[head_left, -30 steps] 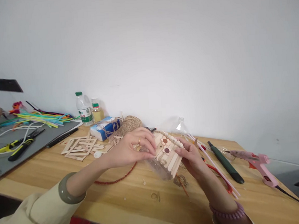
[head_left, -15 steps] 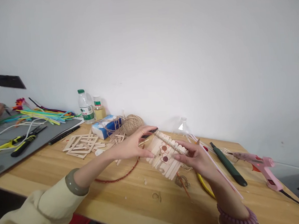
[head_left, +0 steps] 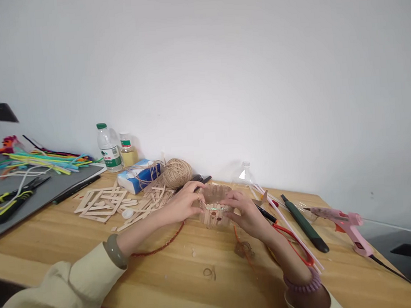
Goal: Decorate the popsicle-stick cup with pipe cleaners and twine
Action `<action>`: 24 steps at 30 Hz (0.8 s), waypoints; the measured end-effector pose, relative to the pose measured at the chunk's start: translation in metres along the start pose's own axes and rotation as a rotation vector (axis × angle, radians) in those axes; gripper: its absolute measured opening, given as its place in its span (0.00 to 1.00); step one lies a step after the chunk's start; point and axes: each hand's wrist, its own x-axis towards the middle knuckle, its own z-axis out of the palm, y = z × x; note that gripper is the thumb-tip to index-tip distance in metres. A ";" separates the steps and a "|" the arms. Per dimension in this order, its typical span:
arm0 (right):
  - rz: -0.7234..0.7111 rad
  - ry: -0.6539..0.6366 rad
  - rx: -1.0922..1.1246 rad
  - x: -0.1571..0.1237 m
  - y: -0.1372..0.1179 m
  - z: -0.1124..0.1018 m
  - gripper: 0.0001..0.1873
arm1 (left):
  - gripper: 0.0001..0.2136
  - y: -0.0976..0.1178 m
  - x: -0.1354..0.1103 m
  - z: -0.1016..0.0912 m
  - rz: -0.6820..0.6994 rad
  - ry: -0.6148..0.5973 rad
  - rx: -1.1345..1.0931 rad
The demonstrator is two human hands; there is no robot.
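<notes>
Between my hands stands a small box of pale craft sticks [head_left: 210, 218] with scalloped stick ends, a trim strip along its upper front and two dark reddish dots below. My left hand [head_left: 186, 203] grips its left side, thumb in front. My right hand [head_left: 245, 213] pinches the right end near the trim. Its lower part is blurred, so I cannot tell whether it touches the table. A red glittery pipe cleaner [head_left: 165, 246] curves across the wood under my left forearm. Orange-handled scissors [head_left: 308, 259] lie partly behind my right forearm.
Loose craft sticks [head_left: 104, 202], a twine ball [head_left: 177, 173], a tissue pack [head_left: 136, 177] and two bottles, one a water bottle [head_left: 109, 149], are at left. A green cutter [head_left: 305, 224] and pink glue gun [head_left: 342, 224] lie right. Pliers [head_left: 13, 207] rest on a grey mat.
The craft-stick box has gone from tilted to more upright and moved slightly left, with both hands on it. My view has shifted right, and the orange-handled scissors show more.
</notes>
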 end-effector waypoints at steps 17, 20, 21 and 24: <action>0.235 -0.413 -0.326 -0.035 -0.016 -0.012 0.13 | 0.11 -0.013 -0.015 -0.013 -0.163 0.100 0.176; 0.225 -0.485 -0.373 -0.043 -0.029 -0.006 0.12 | 0.11 -0.002 -0.039 -0.022 -0.261 0.120 0.218; 0.222 -0.497 -0.386 -0.046 -0.034 -0.004 0.14 | 0.12 0.002 -0.046 -0.024 -0.302 0.092 0.241; 0.214 -0.529 -0.417 -0.053 -0.047 -0.001 0.19 | 0.12 0.013 -0.064 -0.025 -0.350 -0.068 0.258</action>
